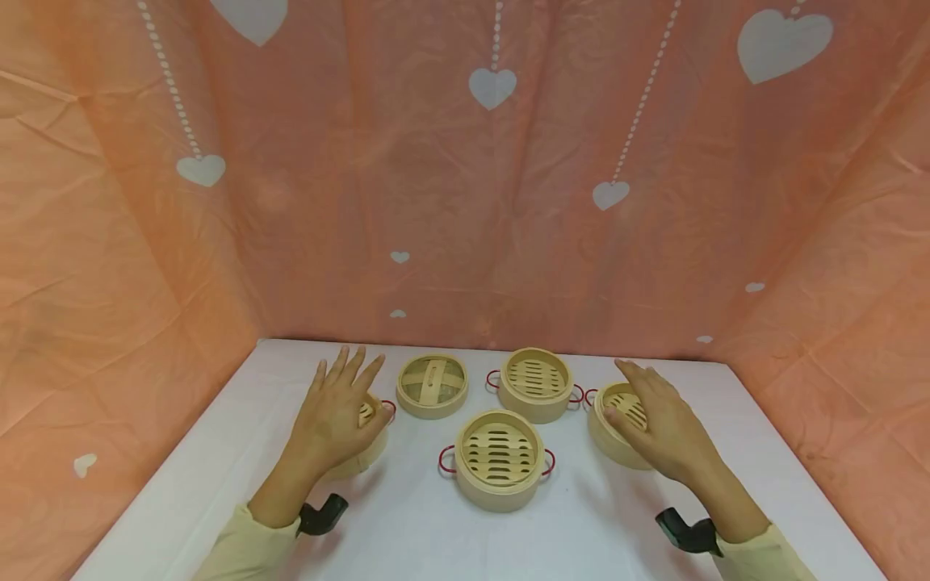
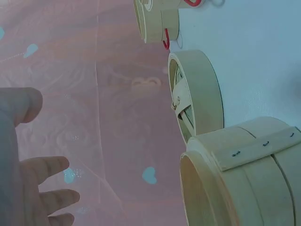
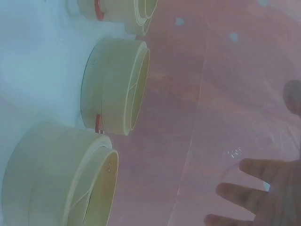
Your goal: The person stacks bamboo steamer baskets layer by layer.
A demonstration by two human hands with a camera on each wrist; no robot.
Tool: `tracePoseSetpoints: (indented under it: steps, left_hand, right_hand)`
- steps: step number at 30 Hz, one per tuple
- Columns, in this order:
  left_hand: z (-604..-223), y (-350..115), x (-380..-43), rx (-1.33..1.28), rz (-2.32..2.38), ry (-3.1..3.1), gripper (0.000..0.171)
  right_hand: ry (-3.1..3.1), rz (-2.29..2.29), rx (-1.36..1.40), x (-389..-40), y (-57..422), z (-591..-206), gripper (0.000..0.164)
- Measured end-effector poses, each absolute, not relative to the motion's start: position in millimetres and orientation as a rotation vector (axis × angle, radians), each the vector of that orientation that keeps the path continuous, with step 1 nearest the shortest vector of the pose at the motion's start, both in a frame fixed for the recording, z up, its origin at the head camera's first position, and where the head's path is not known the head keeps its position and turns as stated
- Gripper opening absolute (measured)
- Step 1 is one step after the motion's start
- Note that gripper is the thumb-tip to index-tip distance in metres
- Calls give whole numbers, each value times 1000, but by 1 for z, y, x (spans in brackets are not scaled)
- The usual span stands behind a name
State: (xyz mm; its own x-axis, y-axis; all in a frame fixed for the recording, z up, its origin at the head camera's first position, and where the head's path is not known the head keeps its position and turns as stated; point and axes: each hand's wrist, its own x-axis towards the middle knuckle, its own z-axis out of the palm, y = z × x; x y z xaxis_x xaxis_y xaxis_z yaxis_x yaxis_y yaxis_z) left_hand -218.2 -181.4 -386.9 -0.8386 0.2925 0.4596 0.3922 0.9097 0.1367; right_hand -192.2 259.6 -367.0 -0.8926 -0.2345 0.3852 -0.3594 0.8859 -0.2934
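My left hand (image 1: 332, 420) hovers with spread, straight fingers over the left bamboo steamer basket (image 1: 361, 461), hiding much of it. The left wrist view shows that basket's stitched side (image 2: 254, 165), apart from the fingers. On the right, my right hand (image 1: 668, 428) is held over another steamer basket (image 1: 617, 444), its fingers extended and holding nothing. Between the hands stands a front steamer basket (image 1: 500, 496) with red handles and a slatted base. Behind it are a further slatted basket (image 1: 535, 407) and a round woven bamboo lid (image 1: 432, 410).
All the bamboo pieces stand on a white-covered table (image 1: 407, 532). An orange curtain (image 1: 436, 202) with white hearts encloses the back and both sides. A dark strap mount (image 1: 323, 514) sits on the left wrist, and another mount (image 1: 689, 534) on the right.
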Motion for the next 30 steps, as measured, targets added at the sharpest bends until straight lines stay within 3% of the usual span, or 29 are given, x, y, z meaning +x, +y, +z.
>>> tracePoseSetpoints:
  steps: [9,19,30]
  left_hand:
    - [-388,-173,-211,-624,-550,-2604,67]
    - [-403,-161,-201,-658,-764,-2702,79]
    - [-423,-151,-195,-682,-904,-2707,72]
  right_hand:
    - [-2673,480,423,-190,264,-367,66]
    - [-2716,408,386,-192,271,-371,57]
    - [-2745,413,392,-196,277,-379,49]
